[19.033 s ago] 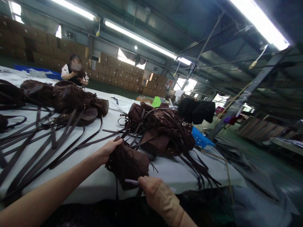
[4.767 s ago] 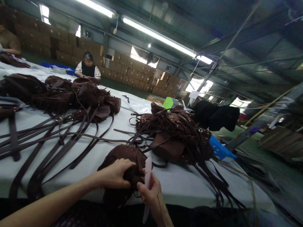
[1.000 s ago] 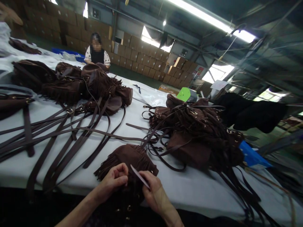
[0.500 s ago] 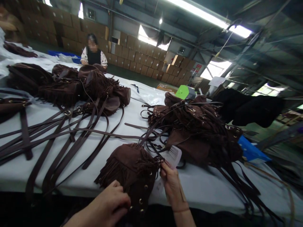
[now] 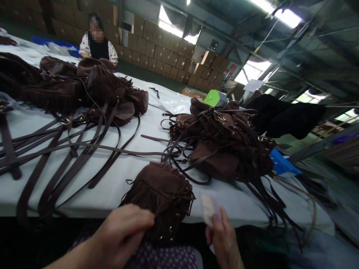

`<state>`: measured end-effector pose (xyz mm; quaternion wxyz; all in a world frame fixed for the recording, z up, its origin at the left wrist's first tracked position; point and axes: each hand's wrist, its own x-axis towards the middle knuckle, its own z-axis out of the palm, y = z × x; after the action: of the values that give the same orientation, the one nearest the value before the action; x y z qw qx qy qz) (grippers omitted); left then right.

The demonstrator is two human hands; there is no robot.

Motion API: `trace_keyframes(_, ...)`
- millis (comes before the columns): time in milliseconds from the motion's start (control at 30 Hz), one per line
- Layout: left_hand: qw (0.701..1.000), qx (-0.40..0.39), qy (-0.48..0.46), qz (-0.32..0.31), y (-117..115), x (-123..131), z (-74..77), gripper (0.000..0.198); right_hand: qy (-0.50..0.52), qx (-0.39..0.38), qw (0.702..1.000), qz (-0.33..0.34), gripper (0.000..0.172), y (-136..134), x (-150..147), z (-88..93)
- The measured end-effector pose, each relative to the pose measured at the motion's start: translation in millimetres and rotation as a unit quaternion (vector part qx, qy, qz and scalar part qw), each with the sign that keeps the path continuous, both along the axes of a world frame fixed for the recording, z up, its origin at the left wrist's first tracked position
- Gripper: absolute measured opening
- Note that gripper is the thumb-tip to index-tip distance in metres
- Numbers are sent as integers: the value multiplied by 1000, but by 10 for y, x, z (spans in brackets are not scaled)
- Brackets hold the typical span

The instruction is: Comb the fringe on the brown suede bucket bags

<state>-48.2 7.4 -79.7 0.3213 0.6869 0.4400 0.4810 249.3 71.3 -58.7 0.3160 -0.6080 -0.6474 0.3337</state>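
**The tag came away from the bag**

I saw that the right hand [image 5: 223, 239] had dropped low and near since half a second before. Then it was up at the side of the bag [image 5: 161, 201], with the tag [image 5: 209, 210] right by the bag's cord. Now the tag was off to the right of the bag, not touching it, and too blurred to read. The right fingers were pinched shut on the tag. A second earlier that hand had held a thin pale comb, and I could not see the comb now.

The left hand [image 5: 123, 233] had slid up a little. Its fingers were curled over the near edge of the bag and pressed on the fringe. I could not tell if it truly gripped the bag or just rested on it. The bag lay at the near edge of the table [image 5: 117, 183], partly hanging over toward me.

I think the combing was over and the tag was the thing in hand now.

To the right, just past the bag, was a pile of bags [image 5: 224, 145], and its loose cords lay close to the bag. To the far left were more bags [image 5: 84, 89], with long straps [image 5: 61, 160] spread across the table. A person [image 5: 97, 39] sat at the far end.
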Motion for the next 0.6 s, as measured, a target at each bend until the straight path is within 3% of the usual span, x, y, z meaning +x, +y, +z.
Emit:
trace_keyframes(33,999,-9,-2,38,223,13,79,38,-26,11,996,79,36,-131,-37,20)
trace_keyframes(133,996,-39,62,-43,969,158,119,71,-75,88,959,260,28,-271,-211,9)
trace_keyframes(200,982,-105,80,-138,1362,282,48,57,-93,126,948,277,26,-178,-348,-38)
trace_keyframes(267,966,-150,82,-193,1586,371,-37,47,-145,157,944,252,28,-34,-474,-91)
trace_keyframes(367,964,-126,108,-206,1643,405,-158,46,-275,151,921,232,27,36,-552,-177)
trace_keyframes(467,967,-73,164,-180,1557,366,-297,39,-296,126,904,280,22,-208,-358,-336)
trace_keyframes(533,968,-62,174,-168,1516,339,-392,34,-285,187,885,319,23,-467,-70,-490)
trace_keyframes(600,968,-64,172,-172,1511,325,-464,34,-320,304,835,330,29,-704,265,-634)
